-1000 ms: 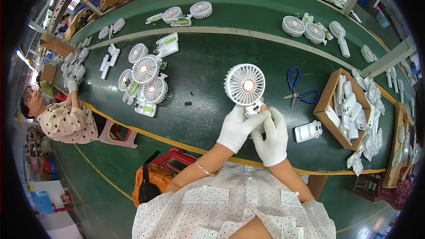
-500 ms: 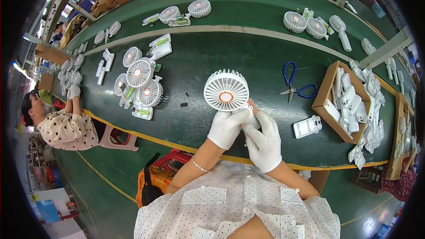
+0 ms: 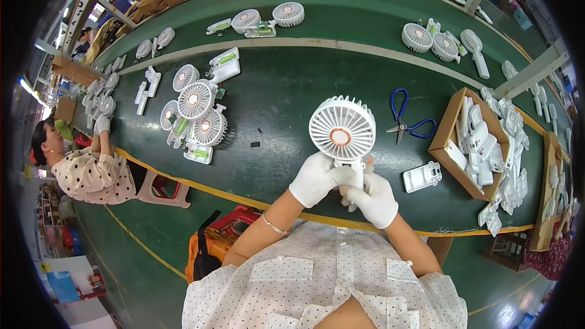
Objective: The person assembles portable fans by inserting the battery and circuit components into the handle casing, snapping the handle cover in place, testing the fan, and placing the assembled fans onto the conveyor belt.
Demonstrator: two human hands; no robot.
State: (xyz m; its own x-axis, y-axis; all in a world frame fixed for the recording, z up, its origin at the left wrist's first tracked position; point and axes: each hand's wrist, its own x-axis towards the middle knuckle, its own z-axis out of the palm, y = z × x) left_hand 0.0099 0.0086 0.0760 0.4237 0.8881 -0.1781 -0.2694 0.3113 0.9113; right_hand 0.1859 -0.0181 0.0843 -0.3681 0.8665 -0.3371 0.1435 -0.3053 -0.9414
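Between my two gloved hands a white handheld fan (image 3: 342, 131) is held upright, its round grille with an orange ring tilted up toward me. My left hand (image 3: 320, 181) wraps round the upper handle just under the fan head. My right hand (image 3: 372, 198) grips the lower handle, its fingers closed and bare fingertips showing past the glove. The back of the handle is hidden. To the right lie blue-handled snips (image 3: 407, 120) with their blades apart, and a white handle shell (image 3: 422, 176) lies closer to me.
A cardboard box (image 3: 440, 153) of white shells stands at the right, with more shells (image 3: 509, 146) heaped beside it. Partly assembled fans (image 3: 197, 100) cluster at the left. Several fans lie on the green belt (image 3: 347, 9) beyond. A co-worker (image 3: 91, 158) sits at far left.
The fan has moved right and turned more upright, its handle now showing. My right hand has shifted lower and its fingers have curled in. Fans on the far belt have slid right.
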